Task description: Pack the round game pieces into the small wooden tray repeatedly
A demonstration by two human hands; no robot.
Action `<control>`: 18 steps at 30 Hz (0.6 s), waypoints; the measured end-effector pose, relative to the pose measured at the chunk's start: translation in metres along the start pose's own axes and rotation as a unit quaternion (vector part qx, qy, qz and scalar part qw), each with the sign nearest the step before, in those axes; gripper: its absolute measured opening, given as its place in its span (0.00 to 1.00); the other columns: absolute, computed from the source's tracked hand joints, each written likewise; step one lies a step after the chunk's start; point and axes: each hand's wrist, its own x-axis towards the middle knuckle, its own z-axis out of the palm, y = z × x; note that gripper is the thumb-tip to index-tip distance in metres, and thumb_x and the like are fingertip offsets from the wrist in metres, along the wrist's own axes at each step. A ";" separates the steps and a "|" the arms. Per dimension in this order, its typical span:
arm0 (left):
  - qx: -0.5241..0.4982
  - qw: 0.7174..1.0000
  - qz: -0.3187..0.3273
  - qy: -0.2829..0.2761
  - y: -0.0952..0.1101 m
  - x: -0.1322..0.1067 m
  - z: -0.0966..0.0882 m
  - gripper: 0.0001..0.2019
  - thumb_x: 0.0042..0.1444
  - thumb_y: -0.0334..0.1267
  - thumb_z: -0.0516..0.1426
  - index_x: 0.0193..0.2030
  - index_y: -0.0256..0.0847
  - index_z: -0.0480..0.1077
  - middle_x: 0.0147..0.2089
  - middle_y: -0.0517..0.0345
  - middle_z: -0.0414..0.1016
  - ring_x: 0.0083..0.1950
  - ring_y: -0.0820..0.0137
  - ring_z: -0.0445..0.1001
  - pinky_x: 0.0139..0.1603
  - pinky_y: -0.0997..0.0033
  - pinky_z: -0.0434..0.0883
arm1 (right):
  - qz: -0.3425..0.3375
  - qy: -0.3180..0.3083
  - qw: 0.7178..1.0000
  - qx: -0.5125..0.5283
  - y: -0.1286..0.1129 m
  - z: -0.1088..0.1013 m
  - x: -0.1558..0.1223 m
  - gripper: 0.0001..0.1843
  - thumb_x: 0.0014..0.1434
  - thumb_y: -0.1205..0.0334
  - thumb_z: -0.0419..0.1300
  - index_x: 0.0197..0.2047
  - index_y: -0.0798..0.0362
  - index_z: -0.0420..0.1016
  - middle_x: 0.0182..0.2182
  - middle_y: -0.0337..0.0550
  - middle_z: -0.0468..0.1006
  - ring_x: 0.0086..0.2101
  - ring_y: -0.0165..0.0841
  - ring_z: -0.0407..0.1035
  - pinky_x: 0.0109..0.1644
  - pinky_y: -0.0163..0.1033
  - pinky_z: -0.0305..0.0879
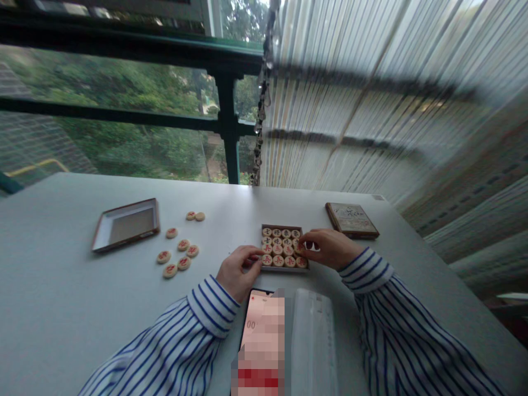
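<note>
A shallow open box (285, 269) holds rows of round wooden Chinese chess pieces, black characters at the back and red ones in front. My left hand (240, 270) is at the box's left side, index finger and thumb closed on its edge. My right hand (328, 247) reaches over the right edge, fingertips pinched on a Chinese chess piece (298, 248) at the right end of a row; the fingers partly cover it. Several loose red-marked pieces (183, 245) lie on the table to the left, with one plain-faced piece (200, 216) at the back.
An empty box lid or tray (126, 224) lies at the left of the white table (82, 297). A flat decorated box (352, 219) sits at the right back. Close to me are a phone (256, 319), partly pixelated, and a translucent case (314, 341). Beyond are a window and string curtain.
</note>
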 end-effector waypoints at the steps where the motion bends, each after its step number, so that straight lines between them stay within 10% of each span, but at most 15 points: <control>1: 0.002 1.000 0.002 -0.001 -0.001 0.000 0.000 0.09 0.47 0.31 0.54 0.37 0.38 0.69 0.37 0.54 0.72 0.34 0.72 0.72 0.33 0.72 0.72 | 0.001 -0.002 1.000 0.001 0.000 0.000 0.000 0.14 0.53 0.54 0.52 0.36 0.50 0.74 0.28 0.41 0.74 0.27 0.28 0.66 0.30 0.32 0.57; 18: 0.012 1.000 0.015 -0.003 -0.003 0.000 0.000 0.09 0.48 0.31 0.54 0.37 0.37 0.69 0.38 0.53 0.72 0.34 0.73 0.73 0.34 0.72 0.72 | 0.001 -0.027 1.000 0.001 0.002 0.000 0.001 0.16 0.54 0.50 0.51 0.36 0.50 0.74 0.28 0.42 0.74 0.27 0.28 0.65 0.31 0.31 0.57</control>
